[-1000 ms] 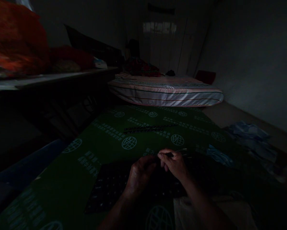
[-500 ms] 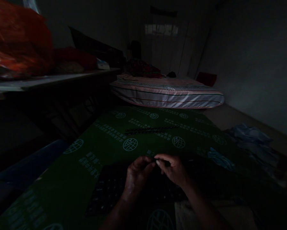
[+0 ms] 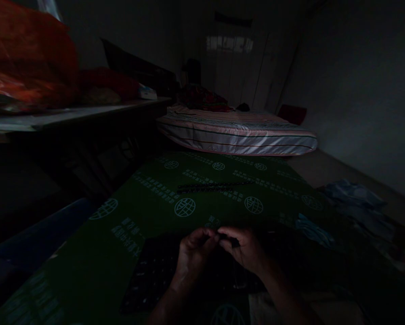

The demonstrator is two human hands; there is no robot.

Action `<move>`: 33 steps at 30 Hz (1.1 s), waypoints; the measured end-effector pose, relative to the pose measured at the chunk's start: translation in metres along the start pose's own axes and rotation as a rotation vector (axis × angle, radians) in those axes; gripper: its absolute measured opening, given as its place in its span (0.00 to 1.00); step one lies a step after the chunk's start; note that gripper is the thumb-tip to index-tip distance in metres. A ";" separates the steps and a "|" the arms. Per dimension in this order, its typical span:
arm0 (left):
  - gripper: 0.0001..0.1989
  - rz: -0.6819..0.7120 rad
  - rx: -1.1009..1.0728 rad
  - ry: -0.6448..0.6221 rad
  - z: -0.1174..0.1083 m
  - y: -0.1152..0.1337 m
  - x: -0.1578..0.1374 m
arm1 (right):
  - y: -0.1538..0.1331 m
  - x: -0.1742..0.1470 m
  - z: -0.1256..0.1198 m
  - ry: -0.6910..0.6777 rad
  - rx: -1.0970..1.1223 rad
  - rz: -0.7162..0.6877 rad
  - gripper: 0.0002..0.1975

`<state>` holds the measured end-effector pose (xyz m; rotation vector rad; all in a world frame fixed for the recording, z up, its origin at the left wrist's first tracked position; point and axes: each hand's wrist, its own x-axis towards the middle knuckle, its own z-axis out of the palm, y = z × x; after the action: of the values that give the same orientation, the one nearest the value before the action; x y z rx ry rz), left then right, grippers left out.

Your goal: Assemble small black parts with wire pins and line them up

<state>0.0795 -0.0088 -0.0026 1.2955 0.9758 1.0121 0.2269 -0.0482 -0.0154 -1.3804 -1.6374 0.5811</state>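
The left hand [image 3: 193, 253] and right hand [image 3: 247, 253] nearly meet above the keyboard [image 3: 144, 271] on the green tabletop [image 3: 83, 259], fingers curled; darkness hides whether they clamp anything. The step looks like fine two-handed work; the next move calls for steadiness.

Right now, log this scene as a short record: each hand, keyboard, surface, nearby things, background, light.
Left hand: fingertips close to the right's; any small thing pinched is too dark to tell
Right hand: over the keyboard, fingers bent
Keyboard: black, partly hidden by the hands
Surface: green printed covering
Nearby: dark narrow strips, blue cloth
Background: striped bed
Light: very dim
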 end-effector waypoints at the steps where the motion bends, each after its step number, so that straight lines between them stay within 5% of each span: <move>1: 0.06 -0.004 -0.005 -0.001 0.000 0.000 0.000 | -0.001 0.000 0.000 -0.011 -0.018 -0.006 0.11; 9: 0.06 0.040 0.091 -0.003 0.000 -0.003 -0.001 | 0.003 0.012 -0.020 -0.011 -0.161 -0.002 0.11; 17: 0.06 0.205 0.357 -0.082 0.000 -0.016 -0.002 | 0.088 0.071 -0.069 0.085 -0.492 0.164 0.12; 23: 0.06 0.255 0.481 -0.107 0.000 -0.012 -0.004 | 0.124 0.097 -0.070 0.070 -0.563 0.215 0.12; 33: 0.06 0.275 0.568 -0.180 -0.001 -0.015 -0.004 | 0.137 0.122 -0.068 0.003 -0.614 0.219 0.12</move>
<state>0.0777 -0.0123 -0.0175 1.9992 0.9993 0.8268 0.3591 0.0911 -0.0527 -2.0184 -1.7511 0.1921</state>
